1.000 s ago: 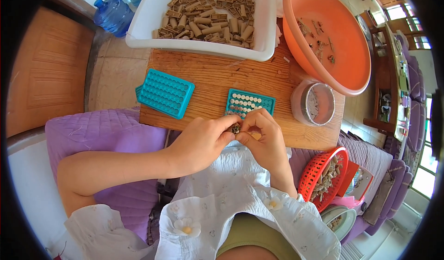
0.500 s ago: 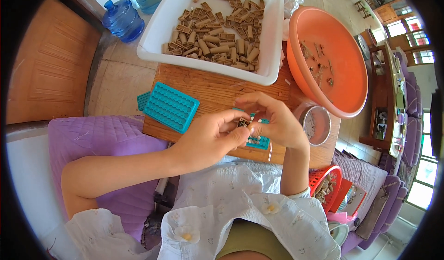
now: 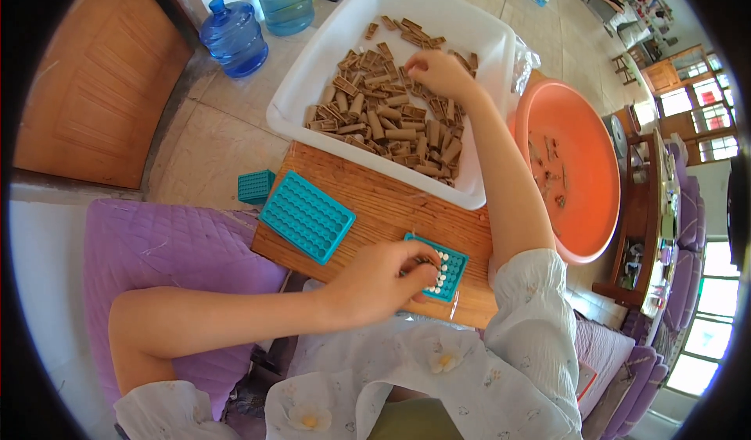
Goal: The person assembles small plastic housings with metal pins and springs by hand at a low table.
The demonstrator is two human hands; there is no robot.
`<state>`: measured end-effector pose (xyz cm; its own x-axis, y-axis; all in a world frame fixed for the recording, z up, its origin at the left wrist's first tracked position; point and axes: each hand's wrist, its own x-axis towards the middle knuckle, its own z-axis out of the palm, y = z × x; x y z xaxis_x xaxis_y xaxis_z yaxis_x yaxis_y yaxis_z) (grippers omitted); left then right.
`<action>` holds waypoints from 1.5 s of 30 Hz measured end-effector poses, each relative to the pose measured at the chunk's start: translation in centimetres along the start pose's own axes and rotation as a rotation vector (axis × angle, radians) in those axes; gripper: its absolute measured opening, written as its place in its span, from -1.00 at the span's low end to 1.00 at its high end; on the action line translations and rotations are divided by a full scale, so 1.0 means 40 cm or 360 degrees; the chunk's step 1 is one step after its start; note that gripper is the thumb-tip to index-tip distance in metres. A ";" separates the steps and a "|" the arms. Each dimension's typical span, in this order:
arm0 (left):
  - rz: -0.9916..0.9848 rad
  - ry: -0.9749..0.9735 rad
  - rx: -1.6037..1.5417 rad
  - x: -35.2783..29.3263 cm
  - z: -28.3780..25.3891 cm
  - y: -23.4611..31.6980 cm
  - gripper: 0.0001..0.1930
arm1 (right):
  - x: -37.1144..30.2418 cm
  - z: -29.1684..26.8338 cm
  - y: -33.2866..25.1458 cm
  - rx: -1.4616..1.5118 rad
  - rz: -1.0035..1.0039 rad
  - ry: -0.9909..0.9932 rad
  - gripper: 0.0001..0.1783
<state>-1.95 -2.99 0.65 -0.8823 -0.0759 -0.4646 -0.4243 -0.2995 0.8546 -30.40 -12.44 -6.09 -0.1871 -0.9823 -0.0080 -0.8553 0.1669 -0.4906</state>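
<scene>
Over the far part of the white plastic bin [image 3: 309, 104], my right hand [image 3: 440, 72] hangs with its fingers curled down. Whatever its fingertips may hold is hidden. Many small brown oblong plastic pieces [image 3: 379, 123] lie heaped in this bin, some hollow side up. My left hand [image 3: 383, 276] is closed above the near part of a small teal tray [image 3: 454, 280]. Something small and dark shows between its fingers, too covered to name. Small round white pieces [image 3: 440, 277] sit in the tray's wells beside those fingers.
Left on the wooden table [image 3: 375, 205] lies a larger teal tray [image 3: 307, 216] with rows of round wells. Another teal block [image 3: 256, 186] is beyond the table's edge. An orange basin [image 3: 583, 174] with scattered bits stands right. Blue water bottles [image 3: 235, 39] stand on the floor.
My right hand has left my left hand and reached forward over the white bin. My left hand stays by the small tray, closed. The view has shifted, so the table sits lower.
</scene>
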 end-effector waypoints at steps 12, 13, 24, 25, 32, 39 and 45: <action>0.0148 0.0162 -0.0027 -0.001 0.009 -0.018 -0.74 | 0.117 0.136 -0.025 -0.0252 0.0180 -0.0160 -0.66; 0.0113 0.0158 -0.0016 -0.004 0.012 -0.018 -0.74 | 0.119 0.133 -0.032 -0.0240 0.0112 -0.0070 -0.66; -0.0036 0.0096 -0.0076 -0.018 0.014 -0.021 -0.72 | 0.110 0.100 -0.049 -0.1029 -0.0204 -0.0717 -0.70; -0.0027 0.0105 -0.0065 -0.023 0.019 -0.020 -0.72 | 0.107 0.074 -0.062 -0.1357 -0.0064 -0.0924 -0.73; -0.0064 0.0019 0.0015 -0.031 0.035 -0.042 -0.72 | 0.134 0.039 -0.051 -0.1143 0.0314 -0.0968 -0.80; -0.0016 0.0052 0.0020 -0.027 0.028 -0.037 -0.70 | 0.087 0.210 -0.123 -0.0483 -0.0981 -0.0090 -0.58; 0.0003 0.0071 -0.0004 -0.031 0.025 -0.042 -0.71 | 0.025 0.210 -0.135 -0.0777 -0.0850 -0.0411 -0.49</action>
<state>-0.37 -1.43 0.03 -0.8730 -0.1185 -0.4731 -0.4223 -0.3014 0.8549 -21.91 -15.02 -10.76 0.3791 -0.9187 -0.1107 -0.9254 -0.3764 -0.0454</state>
